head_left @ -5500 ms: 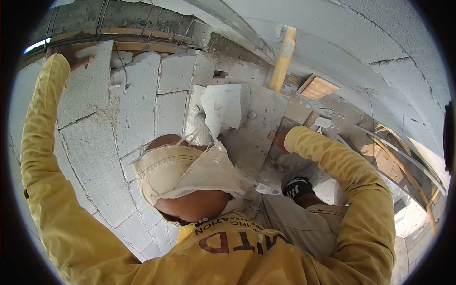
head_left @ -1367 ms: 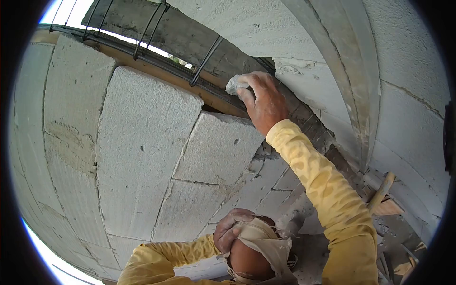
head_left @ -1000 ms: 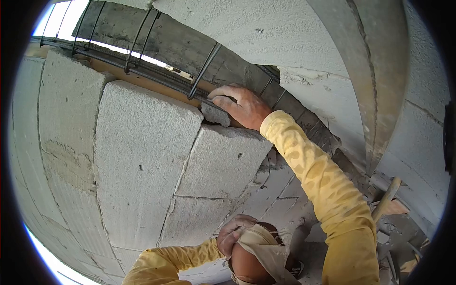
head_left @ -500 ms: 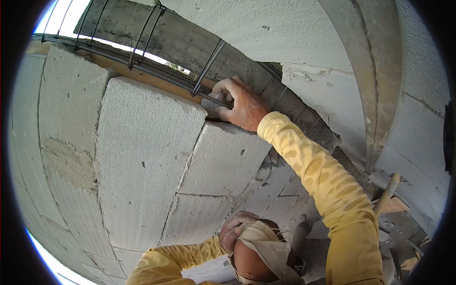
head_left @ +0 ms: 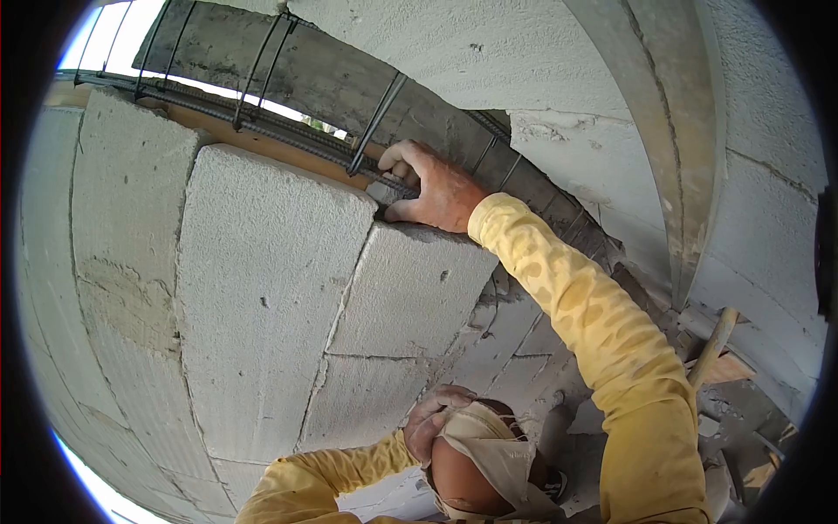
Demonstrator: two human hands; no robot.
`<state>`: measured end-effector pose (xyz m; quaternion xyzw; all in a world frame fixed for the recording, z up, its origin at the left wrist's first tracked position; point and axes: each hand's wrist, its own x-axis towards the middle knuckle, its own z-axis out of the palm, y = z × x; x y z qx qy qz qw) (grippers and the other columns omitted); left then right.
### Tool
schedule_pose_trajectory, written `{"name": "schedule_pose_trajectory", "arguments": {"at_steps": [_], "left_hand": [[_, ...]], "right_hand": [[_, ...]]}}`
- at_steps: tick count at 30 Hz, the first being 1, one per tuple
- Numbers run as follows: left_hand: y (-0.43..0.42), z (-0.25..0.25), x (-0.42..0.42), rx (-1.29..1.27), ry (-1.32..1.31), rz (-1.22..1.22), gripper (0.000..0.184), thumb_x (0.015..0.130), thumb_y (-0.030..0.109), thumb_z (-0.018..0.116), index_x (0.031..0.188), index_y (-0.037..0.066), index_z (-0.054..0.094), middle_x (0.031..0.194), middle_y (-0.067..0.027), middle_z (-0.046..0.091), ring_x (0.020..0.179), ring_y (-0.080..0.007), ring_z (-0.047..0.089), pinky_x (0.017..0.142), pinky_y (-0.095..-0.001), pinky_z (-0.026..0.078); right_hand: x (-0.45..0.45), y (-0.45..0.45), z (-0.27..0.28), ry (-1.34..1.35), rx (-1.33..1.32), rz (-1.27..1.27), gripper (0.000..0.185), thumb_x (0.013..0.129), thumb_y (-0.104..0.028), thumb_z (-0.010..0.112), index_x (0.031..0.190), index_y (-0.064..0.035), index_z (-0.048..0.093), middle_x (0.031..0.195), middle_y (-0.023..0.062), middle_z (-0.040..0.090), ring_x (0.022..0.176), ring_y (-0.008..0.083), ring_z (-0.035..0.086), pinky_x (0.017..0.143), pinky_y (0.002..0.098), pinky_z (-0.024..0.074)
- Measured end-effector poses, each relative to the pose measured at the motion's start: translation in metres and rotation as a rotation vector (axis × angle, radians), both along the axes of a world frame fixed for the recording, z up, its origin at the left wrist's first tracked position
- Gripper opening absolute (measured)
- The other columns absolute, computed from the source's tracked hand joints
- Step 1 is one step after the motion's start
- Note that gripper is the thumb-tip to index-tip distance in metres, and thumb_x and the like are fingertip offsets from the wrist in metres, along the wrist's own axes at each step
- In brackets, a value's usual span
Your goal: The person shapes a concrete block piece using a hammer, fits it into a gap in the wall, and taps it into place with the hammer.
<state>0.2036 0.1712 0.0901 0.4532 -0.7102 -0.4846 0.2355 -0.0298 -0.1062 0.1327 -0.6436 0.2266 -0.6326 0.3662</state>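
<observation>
My right hand [head_left: 435, 186] is closed on a small grey chunk [head_left: 384, 191] at the top edge of the block wall. The chunk sits beside a steel rebar [head_left: 297, 146], above the joint between a large pale block [head_left: 271, 271] and a smaller block [head_left: 415, 293]. My thumb is below the bar and my fingers curl over it. My left hand [head_left: 429, 423] rests on my bent knee [head_left: 467, 476], its fingers curved against the torn cloth. Whether anything lies under that palm is hidden.
Rebar stirrups [head_left: 377, 125] rise from the bars in front of a grey concrete beam [head_left: 336, 83]. A curved, pale block surface [head_left: 489, 52] hangs at the upper right. A wooden pole [head_left: 714, 348] and rubble [head_left: 742, 410] are at the lower right.
My right hand brought the chunk from above down and left to the wall's top edge. In the last half second it shifted only slightly. My left hand has stayed on the knee since it came there.
</observation>
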Motion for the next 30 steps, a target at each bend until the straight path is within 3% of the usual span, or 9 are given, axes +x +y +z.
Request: {"name": "schedule_pose_trajectory", "arguments": {"at_steps": [8,11,14,19,22,26,30], "left_hand": [[0.003,-0.003,0.001,-0.01,0.035,-0.002,0.048,0.096,0.034,0.041,0.12,-0.004,0.059,0.121,-0.0268,0.058,0.113,-0.0375,0.057,0.102,-0.0463,0.04],[0.003,-0.001,0.001,0.013,0.038,0.003,0.048,0.096,0.035,0.041,0.12,-0.004,0.06,0.121,-0.0263,0.058,0.113,-0.0374,0.057,0.102,-0.0462,0.04],[0.004,-0.002,0.002,0.014,0.047,0.009,0.048,0.096,0.035,0.041,0.12,-0.003,0.06,0.12,-0.0259,0.058,0.113,-0.0374,0.057,0.102,-0.0463,0.04],[0.004,0.001,0.005,-0.009,0.021,-0.006,0.049,0.097,0.035,0.041,0.12,-0.003,0.06,0.121,-0.0255,0.058,0.114,-0.0366,0.057,0.102,-0.0464,0.041],[0.006,0.0,0.011,-0.017,0.027,-0.006,0.049,0.097,0.036,0.041,0.12,-0.003,0.06,0.121,-0.0251,0.058,0.114,-0.0362,0.057,0.102,-0.0462,0.041],[0.003,-0.001,0.008,0.0,0.056,-0.02,0.048,0.096,0.035,0.041,0.12,-0.002,0.06,0.122,-0.0249,0.058,0.115,-0.0361,0.056,0.103,-0.0462,0.04],[-0.001,-0.003,0.004,0.015,0.069,-0.041,0.048,0.096,0.035,0.042,0.121,-0.002,0.06,0.124,-0.0243,0.058,0.117,-0.036,0.056,0.104,-0.046,0.04]], "right_hand": [[-0.013,-0.011,-0.01,-0.15,0.07,0.254,0.044,0.079,-0.016,0.075,0.121,-0.0052,0.063,0.111,0.0115,0.068,0.104,0.0227,0.064,0.098,0.035,0.0478],[-0.014,-0.003,-0.005,-0.108,0.115,0.25,0.049,0.081,-0.016,0.073,0.126,-0.0027,0.059,0.122,0.0142,0.064,0.117,0.0259,0.06,0.103,0.0362,0.0449],[0.001,0.009,0.003,-0.07,0.059,0.058,0.05,0.082,-0.019,0.073,0.126,-0.0024,0.059,0.124,0.0172,0.064,0.118,0.0293,0.061,0.104,0.0378,0.0448],[-0.004,0.01,-0.001,-0.003,0.141,0.063,0.057,0.082,-0.03,0.076,0.128,-0.0006,0.06,0.124,0.0181,0.066,0.115,0.0301,0.063,0.101,0.0371,0.0454],[-0.008,0.005,0.001,-0.033,0.158,0.202,0.057,0.081,-0.031,0.077,0.128,-0.0012,0.061,0.123,0.0184,0.067,0.114,0.03,0.063,0.101,0.0372,0.0454],[-0.005,0.004,0.011,0.132,0.133,0.048,0.058,0.081,-0.031,0.077,0.128,-0.0003,0.061,0.124,0.0184,0.067,0.117,0.03,0.063,0.101,0.0372,0.0456],[-0.006,0.012,0.012,0.073,0.169,0.013,0.057,0.082,-0.03,0.076,0.129,-0.0019,0.06,0.125,0.018,0.066,0.117,0.0295,0.063,0.101,0.0371,0.0454]]}}
